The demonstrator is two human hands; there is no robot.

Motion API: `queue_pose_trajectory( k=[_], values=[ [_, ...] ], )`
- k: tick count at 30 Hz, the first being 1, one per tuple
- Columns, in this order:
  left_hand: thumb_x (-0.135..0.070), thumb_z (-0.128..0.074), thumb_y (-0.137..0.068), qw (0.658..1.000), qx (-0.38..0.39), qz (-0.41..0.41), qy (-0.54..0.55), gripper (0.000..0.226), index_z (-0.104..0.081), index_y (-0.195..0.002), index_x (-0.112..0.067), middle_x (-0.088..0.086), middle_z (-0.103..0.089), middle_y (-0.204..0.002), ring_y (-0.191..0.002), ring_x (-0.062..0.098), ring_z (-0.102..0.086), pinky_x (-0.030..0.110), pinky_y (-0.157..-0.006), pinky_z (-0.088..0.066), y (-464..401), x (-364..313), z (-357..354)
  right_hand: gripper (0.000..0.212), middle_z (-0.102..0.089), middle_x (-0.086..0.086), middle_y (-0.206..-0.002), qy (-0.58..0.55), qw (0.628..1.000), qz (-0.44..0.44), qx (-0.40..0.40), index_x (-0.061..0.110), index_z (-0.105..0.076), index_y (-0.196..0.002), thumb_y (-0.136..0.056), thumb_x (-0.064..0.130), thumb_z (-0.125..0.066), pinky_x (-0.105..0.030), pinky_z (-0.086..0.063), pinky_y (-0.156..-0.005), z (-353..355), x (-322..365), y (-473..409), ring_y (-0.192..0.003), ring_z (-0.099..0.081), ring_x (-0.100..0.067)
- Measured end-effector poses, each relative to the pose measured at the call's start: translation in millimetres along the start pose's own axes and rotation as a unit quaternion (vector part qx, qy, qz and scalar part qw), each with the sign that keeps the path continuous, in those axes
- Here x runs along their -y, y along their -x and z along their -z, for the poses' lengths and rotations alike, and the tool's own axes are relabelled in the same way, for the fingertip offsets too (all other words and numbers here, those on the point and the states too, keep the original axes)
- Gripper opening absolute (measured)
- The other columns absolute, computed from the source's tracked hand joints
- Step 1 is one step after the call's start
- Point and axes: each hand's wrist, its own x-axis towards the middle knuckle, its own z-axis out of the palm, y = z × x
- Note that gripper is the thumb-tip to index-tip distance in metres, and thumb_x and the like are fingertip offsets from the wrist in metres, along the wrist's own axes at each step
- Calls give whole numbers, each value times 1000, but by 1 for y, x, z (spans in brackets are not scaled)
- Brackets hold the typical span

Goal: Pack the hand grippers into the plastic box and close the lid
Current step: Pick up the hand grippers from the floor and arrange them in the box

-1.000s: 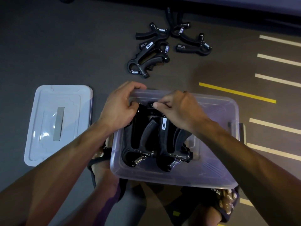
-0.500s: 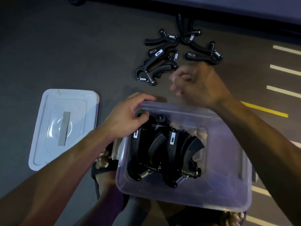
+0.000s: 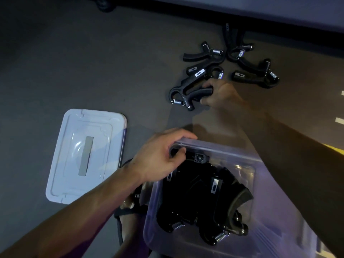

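The right hand (image 3: 217, 94) reaches out over the dark floor (image 3: 74, 62) and curls its fingers around the handle of a black hand gripper (image 3: 188, 91), the nearest of the group lying there. Other loose grippers (image 3: 255, 71) lie just behind it. The left hand (image 3: 160, 157) holds the far rim of the clear plastic box (image 3: 279, 211) with curled fingers. Two packed grippers (image 3: 201, 202) stand inside the box. The lid (image 3: 85, 155) lies flat on the floor, left of the box.

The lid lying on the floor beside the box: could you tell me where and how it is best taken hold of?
Probably by a long edge of the lid, from the box side: it lies flat with no raised handle visible, so fingers must hook its rim.
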Motion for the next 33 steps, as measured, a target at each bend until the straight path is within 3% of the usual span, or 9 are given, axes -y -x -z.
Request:
queue_pose_trajectory(
  k=[3,7,10,13,16,18,23,27,33],
  values=[
    [-8,-65,-92,1000,1,0,7,36,-67,-124,-24,-14,-69,-112,-104,3,-66,19,-91,-48,-1,0,0,30,-63,5,-74,-63,996,10,-59,20,-70,-100,-72,17,-79,-18,-44,-66,-5,-2,2,-74,-59,-11],
    [-8,-64,-93,1000,5,7,12,35,-67,-124,-23,-14,-68,-112,-106,5,-66,19,-92,-48,0,-2,0,20,-63,0,-66,-104,984,88,-119,11,-69,-93,-79,21,-77,-8,-39,-53,8,15,31,-51,-53,3],
    [-10,-62,-95,1000,9,10,-1,35,-65,-126,-26,-15,-67,-115,-108,5,-64,25,-94,-50,1,-2,0,22,-58,11,-63,-99,969,134,-185,15,-66,-95,-82,30,-74,-19,-48,-59,37,27,76,-54,-56,0],
    [-14,-61,-96,1000,9,13,-26,36,-63,-128,-31,-18,-64,-116,-108,3,-63,25,-93,-50,3,-3,-1,30,-62,5,-68,-91,949,139,-267,16,-64,-93,-83,43,-72,-33,-50,-60,72,25,137,-61,-59,-9],
    [-14,-62,-94,998,-16,6,-58,37,-63,-127,-31,-15,-64,-116,-105,4,-62,29,-93,-49,5,-4,-3,37,-59,11,-66,-61,940,95,-323,21,-57,-83,-81,56,-69,-30,-41,-54,104,22,198,-55,-53,-7],
    [-14,-61,-93,996,-34,7,-82,39,-63,-128,-31,-12,-64,-117,-106,7,-62,31,-94,-48,6,-5,-5,42,-55,11,-63,-35,942,74,-326,21,-54,-78,-81,61,-65,-31,-38,-53,118,20,230,-53,-48,-5],
    [-12,-61,-94,992,-65,1,-104,39,-62,-130,-25,-8,-63,-125,-111,5,-57,9,-91,-38,13,-7,-11,30,-57,7,-62,23,958,78,-276,19,-59,-75,-80,48,-66,-28,-37,-56,118,15,274,-56,-54,-11],
    [-10,-59,-95,991,-78,-6,-104,35,-63,-127,-23,-7,-64,-120,-109,9,-59,20,-93,-42,14,-6,-12,36,-62,-5,-61,70,957,95,-264,12,-60,-70,-77,46,-69,-35,-50,-56,93,-1,276,-56,-60,-27],
    [-14,-57,-96,992,-80,7,-101,32,-63,-125,-26,-9,-64,-118,-107,9,-58,24,-91,-44,15,-7,-11,44,-59,-7,-57,133,964,83,-214,15,-47,-68,-77,55,-63,-37,-50,-51,48,-27,259,-54,-57,-34]
  ],
)
